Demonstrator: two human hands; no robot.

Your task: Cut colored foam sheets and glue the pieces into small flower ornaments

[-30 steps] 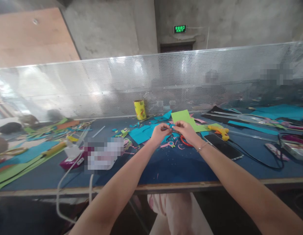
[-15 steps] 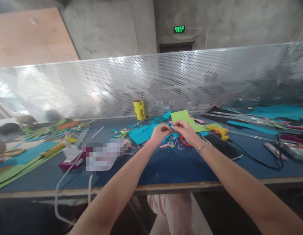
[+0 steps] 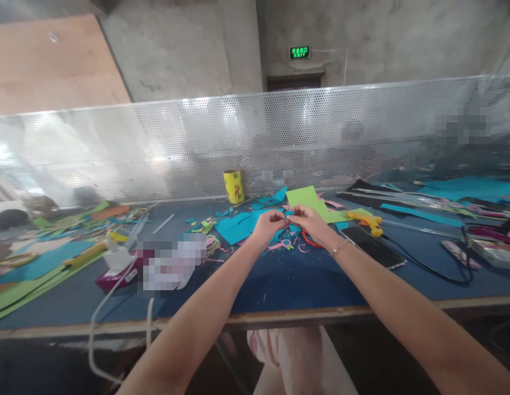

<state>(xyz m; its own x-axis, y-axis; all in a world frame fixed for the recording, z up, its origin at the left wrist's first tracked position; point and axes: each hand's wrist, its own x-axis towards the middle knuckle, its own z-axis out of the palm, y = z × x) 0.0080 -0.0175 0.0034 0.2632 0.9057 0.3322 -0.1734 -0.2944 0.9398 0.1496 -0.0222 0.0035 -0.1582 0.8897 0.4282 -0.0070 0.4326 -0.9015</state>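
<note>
My left hand (image 3: pixel 269 225) and my right hand (image 3: pixel 309 220) meet fingertip to fingertip above the table. Both are closed in a pinch on a small blue paper piece (image 3: pixel 289 214), mostly hidden by the fingers. Behind and below them lie blue paper sheets (image 3: pixel 234 227) and a light green sheet (image 3: pixel 307 199). Pink and green paper scraps (image 3: pixel 286 244) are scattered just under the hands. Close to my right wrist, the red handles of what look like scissors (image 3: pixel 310 239) show in part.
A yellow glue gun (image 3: pixel 366 220) and a phone (image 3: pixel 373 248) lie to the right. A yellow roll (image 3: pixel 233 186) stands by the perforated metal screen (image 3: pixel 180 148). At left are a purple-and-white power strip (image 3: pixel 117 277), white cable (image 3: pixel 94 334) and another yellow glue gun (image 3: pixel 88 253).
The fingertips of both hands have shifted slightly around the small blue paper piece. The whole view has moved a little; the things on the table stay put.
</note>
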